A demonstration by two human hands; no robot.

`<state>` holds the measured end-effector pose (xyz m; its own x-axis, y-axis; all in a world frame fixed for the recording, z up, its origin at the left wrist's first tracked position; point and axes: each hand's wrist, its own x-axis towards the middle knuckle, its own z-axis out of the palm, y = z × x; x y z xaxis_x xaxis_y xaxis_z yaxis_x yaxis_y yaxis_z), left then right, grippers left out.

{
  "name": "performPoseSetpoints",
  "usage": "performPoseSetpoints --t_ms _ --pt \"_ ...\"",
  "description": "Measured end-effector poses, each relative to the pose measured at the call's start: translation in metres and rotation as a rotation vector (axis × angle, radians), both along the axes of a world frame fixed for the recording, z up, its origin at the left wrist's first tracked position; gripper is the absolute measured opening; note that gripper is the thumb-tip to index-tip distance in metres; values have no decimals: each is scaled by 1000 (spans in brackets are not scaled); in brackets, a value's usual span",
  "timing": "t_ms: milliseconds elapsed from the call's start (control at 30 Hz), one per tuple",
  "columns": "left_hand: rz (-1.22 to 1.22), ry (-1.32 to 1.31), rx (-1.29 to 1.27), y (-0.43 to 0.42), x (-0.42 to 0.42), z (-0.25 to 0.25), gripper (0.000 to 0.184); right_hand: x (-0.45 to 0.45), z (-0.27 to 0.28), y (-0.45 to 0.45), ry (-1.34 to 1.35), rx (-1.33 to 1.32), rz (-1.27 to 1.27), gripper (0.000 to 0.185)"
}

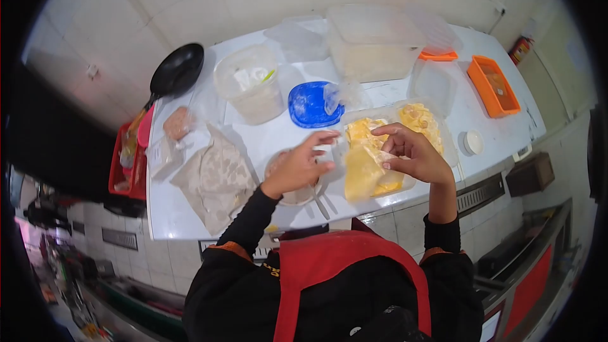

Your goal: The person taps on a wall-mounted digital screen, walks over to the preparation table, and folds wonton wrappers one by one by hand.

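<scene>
My right hand (415, 152) is over a clear plastic container (410, 185), its thumb and fingertips pinching the edge of a thin yellow dough sheet (362, 171). The sheet hangs slightly blurred toward the container's left side. Folded yellow dough pieces (421, 120) lie inside the container, several of them partly hidden by my hand. To the left, my left hand (297, 168) hovers with thumb and fingers apart, holding nothing. Under it is a bowl (296, 199) with a pinkish mixture, mostly covered by the hand. A metal utensil handle (322, 206) sticks out of the bowl.
A floury cloth (215, 177) lies left, near a bag of pinkish food (179, 123). Behind are a clear tub (250, 88), a blue lid (310, 104) and a large clear bin (373, 50). An orange basket (494, 88) and a small white cup (472, 142) stand right.
</scene>
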<state>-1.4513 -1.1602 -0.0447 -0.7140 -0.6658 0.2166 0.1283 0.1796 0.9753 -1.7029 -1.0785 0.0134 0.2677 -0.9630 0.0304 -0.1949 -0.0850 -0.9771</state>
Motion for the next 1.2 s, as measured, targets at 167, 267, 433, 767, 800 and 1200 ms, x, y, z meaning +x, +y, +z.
performPoseSetpoints --t_ms 167,267,433,767,800,1200 --pt "-242 4 121 -8 -45 -1 27 8 -13 8 -47 16 -127 54" --pt "-94 -151 18 -8 -61 0 18 5 -22 17 57 7 -158 55" --pt "-134 -321 -60 6 -79 19 24 -18 -32 31 29 -48 -87 60" --pt "-100 456 1031 113 -218 -58 60 -139 -52 83 98 -42 -390 61" --pt "-80 366 1075 118 -233 -55 59 -151 -56 88 215 -44 -427 60" --pt "336 386 957 119 -262 -31 42 -361 -150 93 1036 267 -505 65"
